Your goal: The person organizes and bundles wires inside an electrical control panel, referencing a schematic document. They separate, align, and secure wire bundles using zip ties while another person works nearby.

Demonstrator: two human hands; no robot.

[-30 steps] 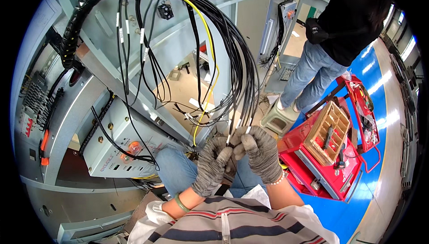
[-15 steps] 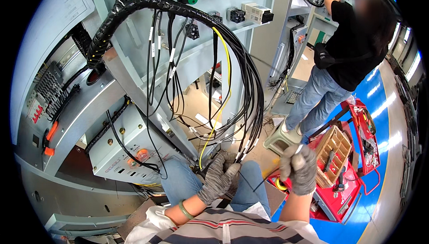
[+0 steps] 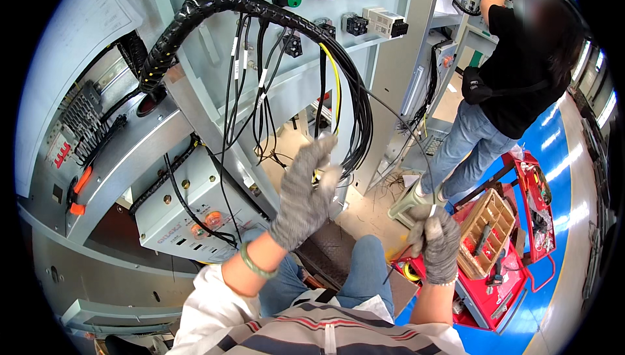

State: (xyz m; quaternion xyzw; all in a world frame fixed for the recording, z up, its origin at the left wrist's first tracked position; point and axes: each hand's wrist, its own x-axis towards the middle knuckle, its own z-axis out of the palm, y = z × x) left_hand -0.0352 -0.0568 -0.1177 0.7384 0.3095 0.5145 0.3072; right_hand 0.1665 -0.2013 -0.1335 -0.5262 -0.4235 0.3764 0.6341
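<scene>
A thick bundle of black wires [image 3: 357, 121], with one yellow-green wire [image 3: 338, 85] in it, hangs in a loop from a wrapped harness [image 3: 224, 5]. My left hand [image 3: 305, 193], in a grey knit glove, is raised beside the lower end of that loop. Its fingers stretch upward with the thumb apart; whether they touch the wires is hard to tell. Off to the right, my gloved right hand [image 3: 437, 244] pinches a single black wire [image 3: 426, 156] that bows away from the bundle. A white sleeve [image 3: 432, 210] shows at its fingertips.
A grey cabinet panel [image 3: 293, 81] carries green, red and black knobs. Lower left is a box with orange knobs [image 3: 211, 219]. A red tool cart [image 3: 482, 290] with a wooden compartment tray [image 3: 485, 225] stands right. Beyond it, a person [image 3: 514, 75] works, standing on a stool [image 3: 407, 204].
My left hand has risen from the lower ends of the wires near my knees and opened beside the loop. The right hand stays nearly in place, its wire now arching up to the bundle.
</scene>
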